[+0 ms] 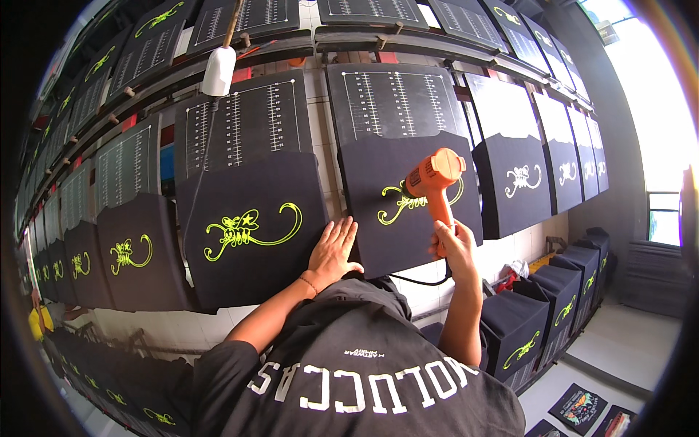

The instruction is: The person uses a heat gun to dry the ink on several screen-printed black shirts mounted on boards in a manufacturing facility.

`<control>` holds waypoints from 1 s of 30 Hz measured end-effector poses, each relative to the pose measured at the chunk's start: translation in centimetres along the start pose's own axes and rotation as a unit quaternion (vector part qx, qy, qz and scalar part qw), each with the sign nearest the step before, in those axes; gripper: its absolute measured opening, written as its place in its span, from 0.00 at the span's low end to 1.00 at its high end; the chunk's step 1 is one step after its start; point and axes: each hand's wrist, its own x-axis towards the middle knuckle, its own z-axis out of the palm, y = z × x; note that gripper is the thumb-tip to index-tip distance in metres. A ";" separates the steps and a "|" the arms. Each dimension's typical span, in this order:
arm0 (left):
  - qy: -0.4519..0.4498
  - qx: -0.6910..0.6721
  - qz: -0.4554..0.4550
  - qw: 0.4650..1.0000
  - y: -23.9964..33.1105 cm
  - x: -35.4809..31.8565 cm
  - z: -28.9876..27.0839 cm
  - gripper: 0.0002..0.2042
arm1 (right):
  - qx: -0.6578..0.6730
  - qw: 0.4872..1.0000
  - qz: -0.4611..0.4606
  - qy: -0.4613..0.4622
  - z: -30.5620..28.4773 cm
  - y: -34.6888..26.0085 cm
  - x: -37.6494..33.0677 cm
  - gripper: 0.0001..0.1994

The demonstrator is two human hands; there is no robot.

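My right hand [455, 246] grips the handle of an orange heat gun [439, 171]. Its dark nozzle points left, over the yellow-green print [393, 213] on a black shirt [397, 251] stretched over a dark board. The gun covers part of that print. My left hand [333, 250] lies flat with its fingers stretched out, at the right edge of the neighbouring black shirt [196, 269]. That shirt bears a yellow-green curling print with a star [240, 229]. Below the gun, a black cord [422, 282] runs by my right forearm.
Boards with white ruled scales [397, 98] stand in rows to both sides and beyond. Shirts at the right carry a whitish print [523, 180]. A white plug or socket housing [219, 71] hangs from above with a cable. More printed shirts [515, 328] line the rack behind me.
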 end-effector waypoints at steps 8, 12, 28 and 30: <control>0.014 0.003 0.004 1.000 0.3 0.1 -0.3 0.57 | 0.005 0.999 -0.017 0.048 -1.8 1.7 -0.1 0.13; 0.014 0.003 0.001 1.000 0.4 0.1 -0.3 0.57 | 0.026 0.998 -0.013 0.052 -1.8 2.0 -0.4 0.14; 0.022 0.020 0.006 1.000 0.8 0.4 -0.3 0.59 | 0.034 0.998 -0.008 0.043 -4.6 3.0 -1.9 0.13; 0.017 0.025 0.000 1.000 0.9 0.4 -0.6 0.58 | 0.044 0.998 -0.005 0.044 -4.8 2.8 -2.2 0.14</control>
